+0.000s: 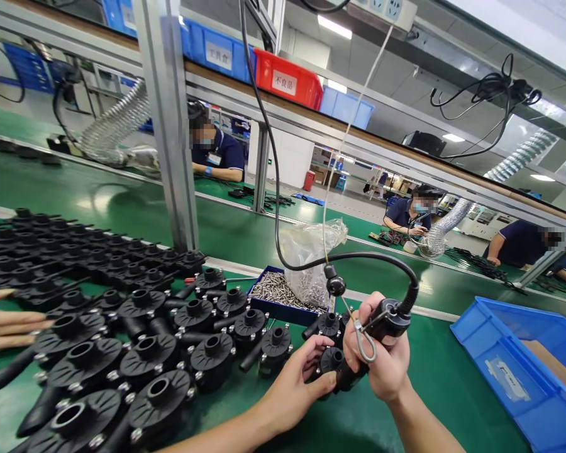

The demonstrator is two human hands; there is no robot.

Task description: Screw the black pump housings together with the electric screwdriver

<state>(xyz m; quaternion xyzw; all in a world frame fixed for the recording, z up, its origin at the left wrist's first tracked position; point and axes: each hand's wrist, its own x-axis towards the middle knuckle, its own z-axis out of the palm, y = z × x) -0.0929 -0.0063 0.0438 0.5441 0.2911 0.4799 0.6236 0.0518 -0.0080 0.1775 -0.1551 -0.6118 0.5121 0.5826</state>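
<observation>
My single view looks out from my head, above the near side of the green bench (446, 355), facing forward and down. My left hand (302, 380) and right hand (382, 358) are close to the lens, nearer than the metal post (165, 126) and right of it. The view is tilted, so that post leans; beyond it, I see deep into the room.

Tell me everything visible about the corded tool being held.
The corded tool is black and plastic-looking, held tilted in the right hand, its upper end toward the right. A black cable arcs from there. A metal loop hangs in front of it. Its lower end, by the left hand, is hidden.
</observation>
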